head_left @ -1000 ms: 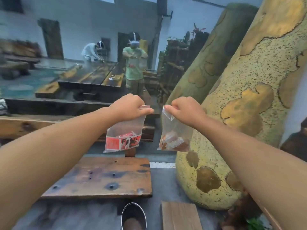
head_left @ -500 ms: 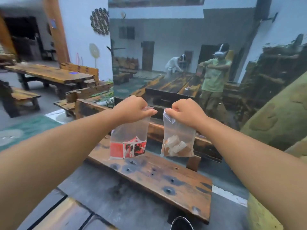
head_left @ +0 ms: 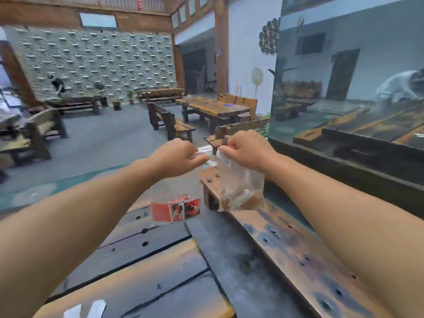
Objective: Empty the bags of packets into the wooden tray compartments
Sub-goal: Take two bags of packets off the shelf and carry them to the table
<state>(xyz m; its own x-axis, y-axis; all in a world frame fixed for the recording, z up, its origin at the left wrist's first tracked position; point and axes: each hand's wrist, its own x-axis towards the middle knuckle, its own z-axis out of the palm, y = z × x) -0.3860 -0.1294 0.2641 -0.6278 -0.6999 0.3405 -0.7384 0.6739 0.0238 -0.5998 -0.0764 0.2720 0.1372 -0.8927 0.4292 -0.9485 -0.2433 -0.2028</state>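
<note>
Above a dark plank table point(head_left: 149, 267) and wooden bench point(head_left: 298, 255), the left hand point(head_left: 176, 157) pinches a red-packet bag point(head_left: 175, 200); the right hand point(head_left: 249, 149) pinches a brown-packet bag point(head_left: 241, 189).

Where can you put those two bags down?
The dark plank table below the left hand and its red-packet bag is bare, except white strips at its near edge. The long bench beneath the right hand and its brown-packet bag is bare too. A narrow floor gap runs between them. It is crowded only where the two hands nearly meet.
</note>
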